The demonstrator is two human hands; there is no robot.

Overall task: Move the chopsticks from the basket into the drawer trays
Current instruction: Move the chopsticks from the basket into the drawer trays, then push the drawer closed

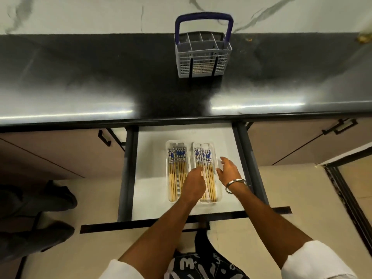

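Two clear plastic trays lie side by side in the open drawer (153,178). The left tray (167,170) and the right tray (217,158) each hold several wooden chopsticks (174,174) with blue-and-white patterned tops. My left hand (193,185) rests over the near half of the trays, its fingertips touching the chopsticks in the right tray. My right hand (228,170) hovers at the right tray's outer edge, fingers spread and holding nothing. The grey cutlery basket (203,57) with a blue handle stands on the counter; no chopsticks stick out of it.
The dark glossy counter (100,81) runs across the view above the drawer. Cabinet doors with black handles (104,137) flank the drawer. A second person's shoes (50,198) stand on the floor at the left. The drawer front (120,226) juts toward my legs.
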